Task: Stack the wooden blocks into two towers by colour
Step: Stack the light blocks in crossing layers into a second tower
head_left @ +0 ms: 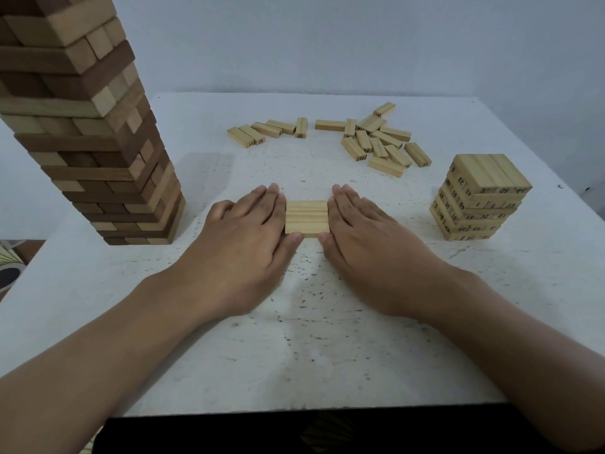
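Three light wooden blocks [306, 218] lie side by side as a flat row in the middle of the white table [311, 322]. My left hand [248, 237] presses its straight fingers against the row's left end. My right hand [363, 240] presses flat against the right end. Both thumbs touch the row's near edge. A tall tower of mixed dark and light blocks [88, 126] stands at the left. A short tower of light numbered blocks [479, 198] stands at the right.
Several loose light blocks lie at the back of the table, one group at centre [268, 131] and a larger heap to its right [379, 140]. A pale wall rises behind. The table's front edge runs just below my forearms.
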